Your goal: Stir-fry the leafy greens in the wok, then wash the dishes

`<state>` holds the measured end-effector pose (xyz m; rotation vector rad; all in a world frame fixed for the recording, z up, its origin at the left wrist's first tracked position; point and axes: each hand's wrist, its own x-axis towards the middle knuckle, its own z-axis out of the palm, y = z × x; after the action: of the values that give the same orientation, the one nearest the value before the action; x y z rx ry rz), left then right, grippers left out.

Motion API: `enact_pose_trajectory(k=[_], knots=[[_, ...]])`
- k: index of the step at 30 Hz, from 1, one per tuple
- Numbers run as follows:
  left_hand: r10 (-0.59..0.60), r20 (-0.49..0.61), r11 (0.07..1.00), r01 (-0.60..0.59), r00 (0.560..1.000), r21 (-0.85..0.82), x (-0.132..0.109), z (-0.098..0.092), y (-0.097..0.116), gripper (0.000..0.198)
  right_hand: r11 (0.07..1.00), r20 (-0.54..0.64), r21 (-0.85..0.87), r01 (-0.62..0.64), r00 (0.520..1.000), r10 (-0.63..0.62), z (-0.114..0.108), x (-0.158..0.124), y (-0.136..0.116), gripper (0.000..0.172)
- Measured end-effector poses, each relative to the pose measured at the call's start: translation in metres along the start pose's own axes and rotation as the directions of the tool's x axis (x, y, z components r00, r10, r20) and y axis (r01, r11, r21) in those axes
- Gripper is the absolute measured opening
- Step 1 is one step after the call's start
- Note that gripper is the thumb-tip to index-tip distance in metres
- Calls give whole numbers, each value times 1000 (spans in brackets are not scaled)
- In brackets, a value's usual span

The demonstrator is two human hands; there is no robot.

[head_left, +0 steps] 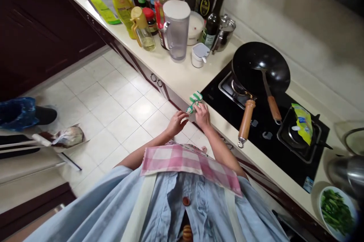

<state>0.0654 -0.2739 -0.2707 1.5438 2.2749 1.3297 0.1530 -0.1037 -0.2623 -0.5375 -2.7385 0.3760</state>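
A small green-and-white striped cloth or packet (pixel 196 97), its exact kind unclear, lies at the counter's front edge beside the hob. My right hand (pixel 202 116) is closed over its middle, fingers bent down onto it. Its lower end sticks out on the left side of those fingers. Just to the left, my left hand (pixel 177 124) hovers past the counter edge with curled fingers and the thumb apart from them. Its fingertips are close to the lower end of the striped piece; whether they touch it I cannot tell.
A black wok (pixel 247 60) with a wooden handle and a spatula (pixel 270 94) sits on the hob (pixel 210 96). A yellow-green packet (pixel 303 122) rests on the other burner. Nearby stand a pitcher (pixel 176 30), a lidded white jar (pixel 199 55), several bottles, and a bowl of greens (pixel 337 211).
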Motion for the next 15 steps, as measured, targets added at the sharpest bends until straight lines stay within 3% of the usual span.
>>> enact_pose_trajectory(k=[3,6,10,15], knots=[[-66,-15,998,66,998,2,-8,-48,-35,14,998,-107,2,-56,993,56,8,32,-12,36],[-169,-54,986,168,984,-9,-18,-80,-58,15,979,-187,-40,-200,964,189,20,34,-17,37],[-253,-67,966,248,965,-75,-25,-94,-71,15,968,-166,-67,-240,960,226,40,51,-27,37],[-271,-66,956,260,960,-138,-19,-105,-79,17,993,-39,-54,-107,994,105,66,133,-56,34]])
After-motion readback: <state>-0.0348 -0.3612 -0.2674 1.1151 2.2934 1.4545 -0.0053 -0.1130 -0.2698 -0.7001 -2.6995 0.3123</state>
